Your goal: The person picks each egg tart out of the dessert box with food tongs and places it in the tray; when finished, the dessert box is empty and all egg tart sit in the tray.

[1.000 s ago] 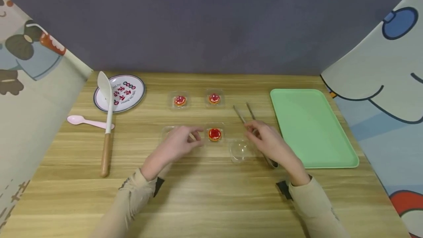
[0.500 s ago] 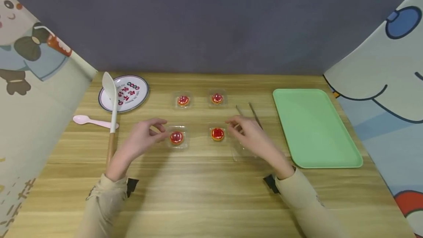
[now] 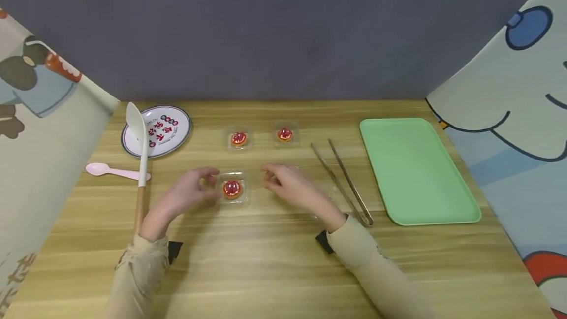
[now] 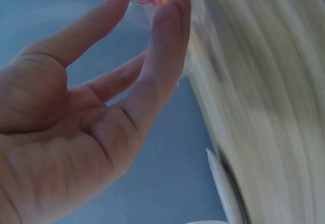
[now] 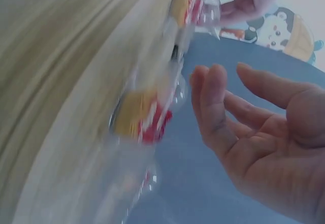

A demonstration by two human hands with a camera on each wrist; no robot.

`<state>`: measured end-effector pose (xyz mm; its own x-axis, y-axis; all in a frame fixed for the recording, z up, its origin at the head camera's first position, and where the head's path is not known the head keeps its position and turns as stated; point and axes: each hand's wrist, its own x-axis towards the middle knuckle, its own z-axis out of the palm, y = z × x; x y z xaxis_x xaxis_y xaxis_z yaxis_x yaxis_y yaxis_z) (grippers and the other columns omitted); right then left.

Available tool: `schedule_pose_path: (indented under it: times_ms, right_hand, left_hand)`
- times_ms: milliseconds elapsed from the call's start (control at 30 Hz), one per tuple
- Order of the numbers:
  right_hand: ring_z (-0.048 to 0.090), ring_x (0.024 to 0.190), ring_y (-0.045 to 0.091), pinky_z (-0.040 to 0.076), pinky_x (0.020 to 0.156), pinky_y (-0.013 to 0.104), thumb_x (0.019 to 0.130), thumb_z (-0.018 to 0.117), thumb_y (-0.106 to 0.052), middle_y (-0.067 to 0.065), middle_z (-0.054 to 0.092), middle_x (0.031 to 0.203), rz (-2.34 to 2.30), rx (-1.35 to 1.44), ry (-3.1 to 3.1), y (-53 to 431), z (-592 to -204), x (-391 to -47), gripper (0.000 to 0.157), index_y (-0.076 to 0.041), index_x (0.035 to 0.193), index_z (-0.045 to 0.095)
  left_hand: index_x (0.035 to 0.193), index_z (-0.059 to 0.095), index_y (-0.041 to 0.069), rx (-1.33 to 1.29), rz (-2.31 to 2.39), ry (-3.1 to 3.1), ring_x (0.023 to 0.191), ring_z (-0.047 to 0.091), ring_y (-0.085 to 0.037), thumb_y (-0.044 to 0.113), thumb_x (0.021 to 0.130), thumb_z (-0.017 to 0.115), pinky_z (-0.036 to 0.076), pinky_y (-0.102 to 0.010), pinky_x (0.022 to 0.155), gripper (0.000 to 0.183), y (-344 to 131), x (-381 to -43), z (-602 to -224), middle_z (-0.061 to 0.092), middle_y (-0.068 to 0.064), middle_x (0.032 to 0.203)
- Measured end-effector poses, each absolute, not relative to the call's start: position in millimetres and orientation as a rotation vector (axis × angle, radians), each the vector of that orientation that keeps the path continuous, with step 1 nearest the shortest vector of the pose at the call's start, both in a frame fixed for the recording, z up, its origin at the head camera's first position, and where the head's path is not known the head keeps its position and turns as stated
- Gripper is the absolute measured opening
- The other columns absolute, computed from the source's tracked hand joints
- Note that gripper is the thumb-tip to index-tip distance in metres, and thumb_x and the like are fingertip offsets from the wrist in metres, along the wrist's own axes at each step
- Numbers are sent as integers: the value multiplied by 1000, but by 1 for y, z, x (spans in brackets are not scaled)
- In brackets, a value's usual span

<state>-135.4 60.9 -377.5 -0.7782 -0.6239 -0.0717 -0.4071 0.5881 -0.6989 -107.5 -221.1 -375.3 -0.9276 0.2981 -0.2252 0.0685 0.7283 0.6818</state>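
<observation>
A small red-topped tart (image 3: 232, 189) sits in a clear plastic box (image 3: 242, 198) at the front left of the group. Beside its left edge is my left hand (image 3: 183, 196), thumb and fingers spread. In the left wrist view the fingertips overlap the plastic; whether they touch it I cannot tell. My right hand (image 3: 294, 188) hovers to the right of that box, fingers loosely bent and holding nothing. It hides another boxed tart in the head view, but that tart (image 5: 137, 116) shows below the fingers in the right wrist view.
Two boxed tarts, left (image 3: 238, 139) and right (image 3: 285, 135), stand farther back. Metal tongs (image 3: 347, 181) and a green tray (image 3: 421, 171) lie to the right. At left are a plate (image 3: 170, 137), a wood-handled ladle (image 3: 142, 161) and a pink spoon (image 3: 110, 170).
My left hand drew back left, uncovering the front left tart, then stayed beside it. My right hand moved left from the tongs, past the clear plastic piece, to above the front right tart.
</observation>
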Motion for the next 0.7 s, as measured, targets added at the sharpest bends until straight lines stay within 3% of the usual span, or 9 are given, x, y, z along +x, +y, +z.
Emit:
schedule_pose_path:
  times_ms: [167,300,433,533,700]
  right_hand:
    - [73,109,31,62,98,39,106,66,-7,20,73,124,-935,-828,2469,40,-382,-138,42,8,144,58]
    - [73,90,25,64,81,31,107,64,-6,18,74,111,-970,-800,2444,30,-386,-139,38,8,142,58]
    - [71,78,21,60,64,23,108,58,2,14,68,97,-1029,-782,2361,23,-390,-139,21,7,128,61]
    - [67,77,18,58,64,20,106,55,8,10,64,91,-1010,-792,2354,19,-393,-139,11,3,114,61]
    - [62,74,14,55,64,21,106,54,9,7,63,86,-980,-785,2400,15,-396,-141,12,-1,106,62]
  left_hand:
    - [141,56,-16,290,1020,2586,95,70,-32,12,87,87,61,-56,90,68,-222,-110,-378,71,-26,119]
    - [139,57,-16,319,1039,2571,97,72,-35,11,86,87,61,-56,91,66,-223,-112,-381,73,-24,115]
    - [140,55,-18,339,1098,2522,95,74,-33,4,87,85,64,-52,89,65,-224,-113,-383,72,-23,112]
    - [142,52,-20,357,1156,2470,94,75,-33,-1,87,83,66,-47,87,66,-225,-113,-383,72,-23,112]
    - [145,46,-23,354,1255,2381,93,76,-32,-5,86,81,67,-41,85,70,-228,-114,-384,69,-27,115]
